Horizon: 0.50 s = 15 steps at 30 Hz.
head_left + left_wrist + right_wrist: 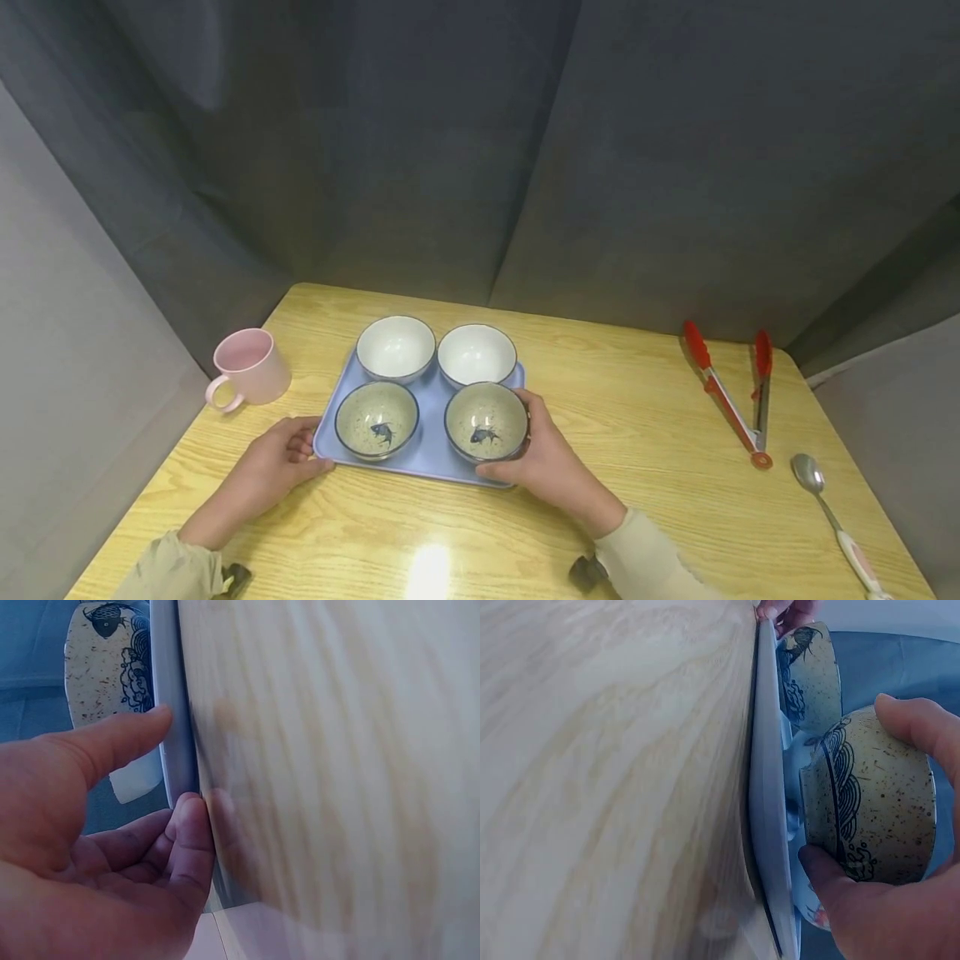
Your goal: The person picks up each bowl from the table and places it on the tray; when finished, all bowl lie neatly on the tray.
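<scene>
A blue tray [432, 417] lies on the table with two white-inside bowls, a left one [395, 348] and a right one [477, 354], in its back row. At its front left sits a speckled bowl [377, 419] with a dark fish painted inside. My right hand [551, 467] grips a matching speckled bowl [486, 421] from its right side, thumb at the front. In the right wrist view this bowl's foot [810, 814] shows above the tray rim. My left hand [266, 467] holds the tray's front left corner, thumb along the front edge and fingers curled at the side.
A pink mug [255, 371] stands left of the tray. Red-tipped tongs [731, 404] lie spread at the right, near a metal spoon with a white handle [855, 554]. Dark curtain [420, 167] hangs behind the wooden table [622, 400].
</scene>
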Motion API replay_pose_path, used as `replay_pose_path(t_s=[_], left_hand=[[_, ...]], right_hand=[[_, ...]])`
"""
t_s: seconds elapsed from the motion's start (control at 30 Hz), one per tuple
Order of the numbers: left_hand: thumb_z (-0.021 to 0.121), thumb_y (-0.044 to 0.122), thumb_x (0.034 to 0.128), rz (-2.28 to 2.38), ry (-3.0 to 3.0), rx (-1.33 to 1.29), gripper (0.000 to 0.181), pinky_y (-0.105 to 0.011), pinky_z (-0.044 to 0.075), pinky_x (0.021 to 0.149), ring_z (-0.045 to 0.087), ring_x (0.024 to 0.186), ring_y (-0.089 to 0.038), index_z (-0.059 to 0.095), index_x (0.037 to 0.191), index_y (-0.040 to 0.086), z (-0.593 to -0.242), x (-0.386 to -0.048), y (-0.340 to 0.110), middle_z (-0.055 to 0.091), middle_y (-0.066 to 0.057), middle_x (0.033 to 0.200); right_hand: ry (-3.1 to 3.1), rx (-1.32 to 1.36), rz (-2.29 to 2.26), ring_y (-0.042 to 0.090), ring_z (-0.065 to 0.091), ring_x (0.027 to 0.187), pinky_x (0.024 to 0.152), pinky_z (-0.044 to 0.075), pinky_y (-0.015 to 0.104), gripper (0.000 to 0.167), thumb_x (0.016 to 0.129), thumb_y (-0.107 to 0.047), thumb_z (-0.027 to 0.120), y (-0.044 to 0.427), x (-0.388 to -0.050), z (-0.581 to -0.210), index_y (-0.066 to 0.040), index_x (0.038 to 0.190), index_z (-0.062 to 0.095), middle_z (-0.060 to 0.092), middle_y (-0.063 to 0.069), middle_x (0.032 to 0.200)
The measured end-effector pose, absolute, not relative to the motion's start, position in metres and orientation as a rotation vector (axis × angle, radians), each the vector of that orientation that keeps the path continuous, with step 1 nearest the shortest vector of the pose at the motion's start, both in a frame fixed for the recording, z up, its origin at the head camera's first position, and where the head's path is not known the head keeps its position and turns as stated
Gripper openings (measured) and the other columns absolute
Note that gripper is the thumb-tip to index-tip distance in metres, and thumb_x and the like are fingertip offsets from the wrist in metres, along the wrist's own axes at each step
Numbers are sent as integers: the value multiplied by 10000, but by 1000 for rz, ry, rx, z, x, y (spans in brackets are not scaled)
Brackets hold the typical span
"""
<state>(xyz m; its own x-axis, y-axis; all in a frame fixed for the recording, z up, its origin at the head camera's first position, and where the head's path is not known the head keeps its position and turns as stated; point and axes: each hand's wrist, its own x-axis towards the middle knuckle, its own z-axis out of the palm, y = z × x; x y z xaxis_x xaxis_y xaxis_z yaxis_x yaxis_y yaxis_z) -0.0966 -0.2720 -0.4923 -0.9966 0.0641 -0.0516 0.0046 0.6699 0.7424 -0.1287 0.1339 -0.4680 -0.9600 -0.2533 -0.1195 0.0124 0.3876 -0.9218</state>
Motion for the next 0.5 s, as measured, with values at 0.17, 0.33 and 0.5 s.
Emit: replay_pose_path(t_s=[0.17, 0.33, 0.5], left_hand=[[946, 138, 903, 1247, 2810, 63, 715, -188, 604, 794, 676, 958, -148, 612, 1480, -119, -492, -96, -272, 719, -133, 1141], [946, 140, 903, 1247, 2810, 62, 716, -188, 604, 798, 677, 959, -149, 611, 1481, -118, -492, -97, -272, 716, -131, 1140], [948, 146, 901, 1244, 2815, 67, 714, -188, 603, 795, 676, 949, -141, 617, 1478, -114, -493, -97, -273, 716, -122, 1130]], right_hand=[[2405, -259, -1607, 394, 500, 1558, 1346, 359, 642, 1284, 694, -206, 1076, 127, -129, -474, -95, 1706, 293, 474, 202, 1678], [2405, -300, -1605, 404, 497, 1564, 1350, 354, 647, 1279, 700, -205, 1074, 122, -129, -479, -88, 1705, 293, 476, 217, 1668], [2388, -320, -1611, 414, 482, 1574, 1351, 347, 657, 1272, 703, -202, 1072, 119, -129, -482, -85, 1705, 297, 470, 222, 1669]])
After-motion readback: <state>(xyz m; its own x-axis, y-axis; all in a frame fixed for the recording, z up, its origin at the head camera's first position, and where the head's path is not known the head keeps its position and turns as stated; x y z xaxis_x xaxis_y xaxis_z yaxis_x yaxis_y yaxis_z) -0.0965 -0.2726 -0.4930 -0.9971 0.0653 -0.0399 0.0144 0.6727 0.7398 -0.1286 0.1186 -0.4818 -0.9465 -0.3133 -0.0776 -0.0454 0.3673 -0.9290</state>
